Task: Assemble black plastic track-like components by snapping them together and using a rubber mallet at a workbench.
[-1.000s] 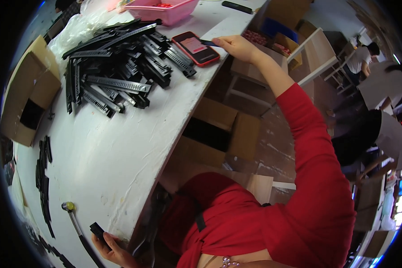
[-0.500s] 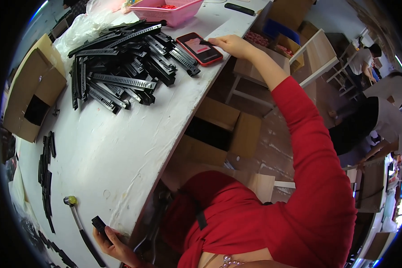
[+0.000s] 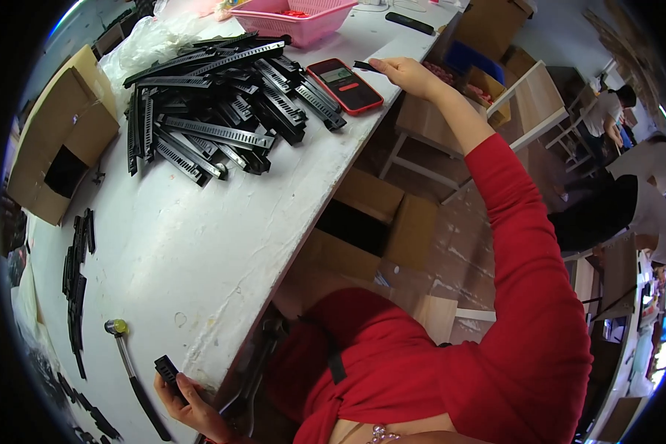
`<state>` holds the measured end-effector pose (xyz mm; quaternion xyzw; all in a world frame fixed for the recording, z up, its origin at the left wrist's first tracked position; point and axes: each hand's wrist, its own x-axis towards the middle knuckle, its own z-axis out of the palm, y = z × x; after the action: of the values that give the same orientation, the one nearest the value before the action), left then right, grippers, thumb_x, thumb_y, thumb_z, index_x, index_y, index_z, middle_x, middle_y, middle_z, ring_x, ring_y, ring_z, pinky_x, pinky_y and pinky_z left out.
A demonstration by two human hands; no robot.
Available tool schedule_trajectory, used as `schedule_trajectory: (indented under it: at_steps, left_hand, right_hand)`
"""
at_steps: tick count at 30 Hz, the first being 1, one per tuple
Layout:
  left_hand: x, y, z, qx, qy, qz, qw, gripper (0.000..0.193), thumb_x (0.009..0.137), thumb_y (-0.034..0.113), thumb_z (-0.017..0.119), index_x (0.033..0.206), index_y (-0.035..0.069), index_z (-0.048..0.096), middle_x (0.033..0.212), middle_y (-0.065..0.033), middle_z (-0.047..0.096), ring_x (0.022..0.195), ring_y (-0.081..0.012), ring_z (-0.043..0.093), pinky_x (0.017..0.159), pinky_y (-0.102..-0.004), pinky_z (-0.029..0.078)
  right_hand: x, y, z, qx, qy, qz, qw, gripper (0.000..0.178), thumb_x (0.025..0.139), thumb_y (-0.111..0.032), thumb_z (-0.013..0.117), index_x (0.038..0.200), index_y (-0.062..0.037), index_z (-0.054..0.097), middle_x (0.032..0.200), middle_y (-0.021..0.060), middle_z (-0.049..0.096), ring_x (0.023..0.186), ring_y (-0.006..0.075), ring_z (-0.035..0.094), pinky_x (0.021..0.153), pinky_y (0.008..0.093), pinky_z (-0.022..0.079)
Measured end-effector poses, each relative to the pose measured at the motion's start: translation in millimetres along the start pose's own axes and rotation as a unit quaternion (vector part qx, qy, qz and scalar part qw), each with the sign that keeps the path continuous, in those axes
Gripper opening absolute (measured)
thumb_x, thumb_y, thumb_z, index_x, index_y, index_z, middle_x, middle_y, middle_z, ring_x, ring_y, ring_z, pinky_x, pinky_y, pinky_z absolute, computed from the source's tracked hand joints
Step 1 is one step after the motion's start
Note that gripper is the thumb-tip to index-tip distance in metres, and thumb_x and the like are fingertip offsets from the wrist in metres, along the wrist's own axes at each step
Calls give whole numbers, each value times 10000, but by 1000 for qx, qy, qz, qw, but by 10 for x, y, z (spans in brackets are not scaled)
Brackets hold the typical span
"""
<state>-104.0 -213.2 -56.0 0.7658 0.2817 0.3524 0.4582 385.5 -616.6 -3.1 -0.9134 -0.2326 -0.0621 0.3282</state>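
Observation:
My left hand [image 3: 192, 411] is closed around a short black slotted plastic piece [image 3: 167, 366] near the table's front edge. At the far side, my right hand [image 3: 411, 76] pinches a thin black strip [image 3: 365, 66] just above a smartphone [image 3: 351, 96] in a red case, which lies face up with its screen lit. Left of the phone is a heap of long black slotted rails [image 3: 214, 133]. A hammer [image 3: 129, 366] with a yellowish head and black grip lies beside my left hand.
A pink plastic basket [image 3: 296, 24] with red bits stands behind the heap. An opened cardboard box [image 3: 66, 140] and more black rails [image 3: 75, 285] occupy the left side. Below the table edge sits another carton [image 3: 407, 229]. Chairs [image 3: 529, 103] and people [image 3: 618, 200] are at the right.
My right hand has drawn back slightly from the phone, and the strip between its fingers shows more clearly. The phone's screen picture has changed. My left hand keeps its hold; the whole view has shifted slightly.

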Motion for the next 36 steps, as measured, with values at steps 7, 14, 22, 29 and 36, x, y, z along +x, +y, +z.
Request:
schedule_trajectory:
  at_steps: [7,14,22,29,36]
  left_hand:
    - [-2,11,-10,-1,3,-7,1000,244,997,128,543,1215,18,547,696,53,433,596,-13,352,531,-194,264]
    - [14,-50,-40,3,-1,-9,1000,234,999,134,540,1204,22,551,685,56,433,588,-12,357,523,-190,260]
    - [8,-34,-61,8,-6,-26,1000,225,1008,161,527,1191,32,548,650,59,431,561,-10,359,498,-186,250]
    - [18,-72,-70,10,-6,-16,1000,235,1007,163,531,1198,28,546,652,58,433,564,-11,362,504,-184,251]
    - [8,-54,-57,5,3,-16,1000,258,1004,158,536,1224,23,542,664,57,437,579,-7,365,512,-182,254]
  right_hand:
    - [202,-256,22,-58,-79,44,994,721,930,-680,413,1207,-63,662,1084,175,697,1030,287,640,917,330,466]
    - [546,-39,162,-63,-55,48,995,741,923,-695,403,1204,-60,662,1155,185,672,1115,332,610,961,352,453]
    - [762,128,317,-75,-57,-3,996,723,939,-672,403,1182,-46,669,1000,158,702,918,231,618,847,333,478]
    - [765,6,273,-60,-71,31,995,758,914,-709,400,1159,-48,678,1108,197,679,1073,333,621,934,368,458]
    - [620,-95,145,-48,-54,27,997,686,943,-651,425,1168,-52,672,972,163,706,933,257,645,871,341,473]
